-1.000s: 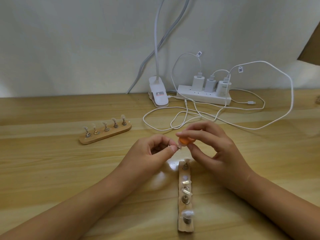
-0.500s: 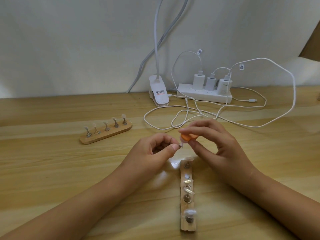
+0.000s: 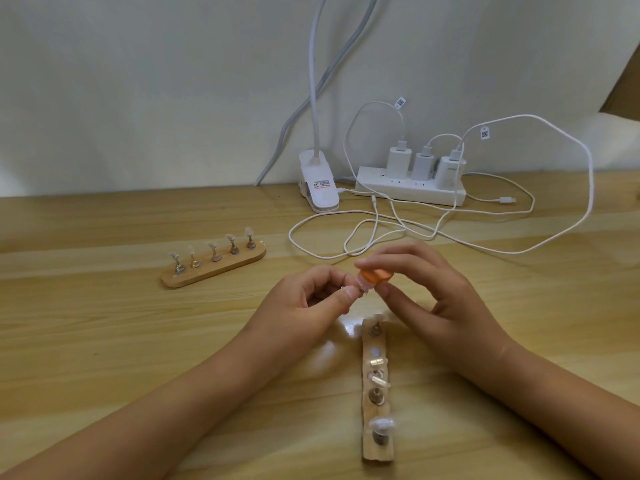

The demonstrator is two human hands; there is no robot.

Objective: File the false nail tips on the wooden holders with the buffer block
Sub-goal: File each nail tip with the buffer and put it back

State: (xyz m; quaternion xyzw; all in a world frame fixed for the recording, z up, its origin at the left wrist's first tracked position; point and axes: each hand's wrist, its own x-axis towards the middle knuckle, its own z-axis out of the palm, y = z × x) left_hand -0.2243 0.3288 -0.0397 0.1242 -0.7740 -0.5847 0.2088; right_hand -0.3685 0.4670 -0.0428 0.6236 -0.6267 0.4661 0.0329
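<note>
A pale, plain plaster wall [image 3: 173,81] stands far behind the grip, and a light wood-grain table [image 3: 86,341] spreads beneath it. Beyond the grip and slightly left, a white clip-on gooseneck lamp [image 3: 318,183] rests on the table. Beyond and to the right lies a white rectangular power strip [image 3: 408,190] with three white plug-in chargers [image 3: 398,161]. Thin white cables [image 3: 554,237] loop between the strip and the grip.
</note>
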